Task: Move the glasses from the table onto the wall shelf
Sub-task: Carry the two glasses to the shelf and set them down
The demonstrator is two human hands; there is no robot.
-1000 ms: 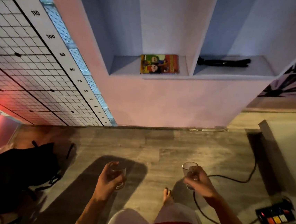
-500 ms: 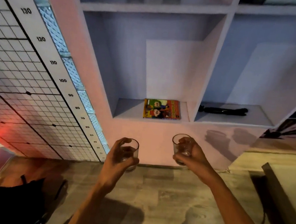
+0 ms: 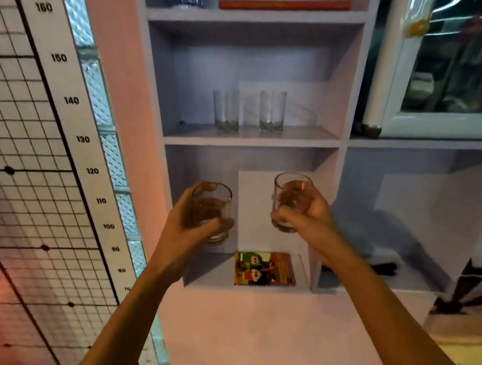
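Left hand [image 3: 189, 221] and right hand [image 3: 304, 215] each grip a short glass [image 3: 212, 209] (both upright) below the wall shelf [image 3: 249, 142]; lifting blind could clip its edge.

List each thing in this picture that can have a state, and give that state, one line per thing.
Left hand: closed around a short glass, upright.
Right hand: closed around a second short glass, upright.
Tall glasses: standing upright on the middle shelf, empty.
Picture book: lying flat, closed.
Glass-door cabinet: door shut.
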